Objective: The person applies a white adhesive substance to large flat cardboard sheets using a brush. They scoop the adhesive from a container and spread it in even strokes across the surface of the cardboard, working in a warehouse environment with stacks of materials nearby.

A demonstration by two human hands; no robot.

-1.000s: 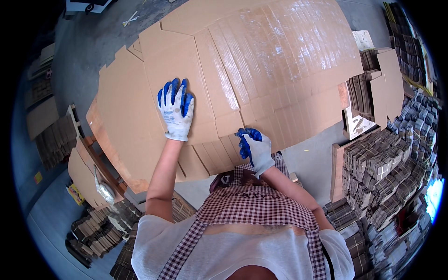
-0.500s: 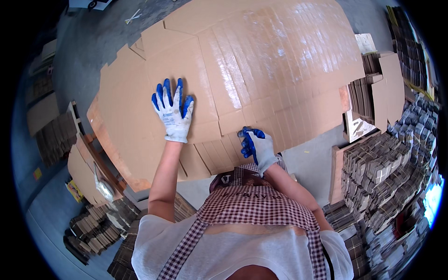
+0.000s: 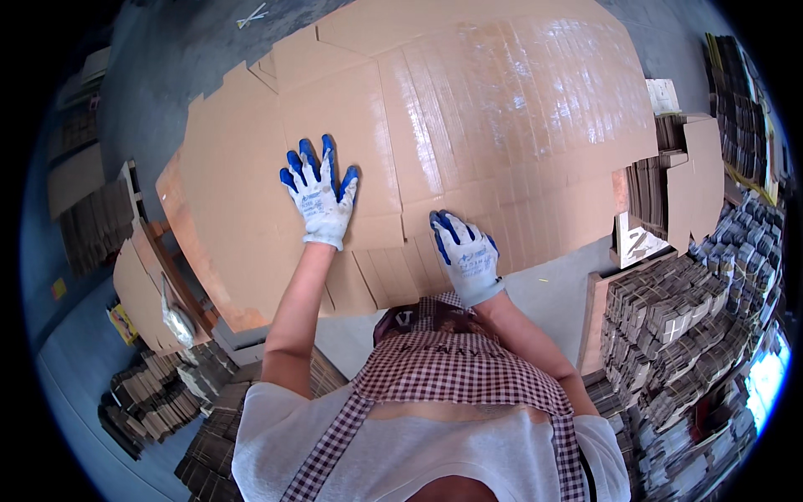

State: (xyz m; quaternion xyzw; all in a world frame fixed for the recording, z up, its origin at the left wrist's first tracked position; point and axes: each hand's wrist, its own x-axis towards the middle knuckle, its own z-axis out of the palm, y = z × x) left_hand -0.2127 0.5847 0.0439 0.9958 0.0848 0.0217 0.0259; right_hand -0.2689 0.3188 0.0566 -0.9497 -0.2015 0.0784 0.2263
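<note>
A broad flattened cardboard sheet (image 3: 226, 192) with creases and slots lies in front of me. Glossy clear tape in several strips covers its middle and right part. My left hand (image 3: 320, 194), in a white glove with blue fingers, presses flat on the cardboard with its fingers spread. To the right, near the sheet's front edge, my right hand (image 3: 467, 258) rests palm down in a matching glove. Its fingers are bent and drawn together; whatever lies under them is hidden. The back of that hand covers the thumb.
Tied bundles of flat cardboard (image 3: 661, 314) are piled at the right behind a wooden board (image 3: 592, 322). Upright cardboard pieces (image 3: 648, 192) stand beside the sheet's right end. More cardboard stacks (image 3: 155, 393) sit at the lower left. Grey floor (image 3: 192, 42) shows beyond the sheet.
My right hand has turned from a sideways pinch to palm down on the cardboard. The left hand, still flat, shows slightly farther right in the picture. The view has shifted a little.
</note>
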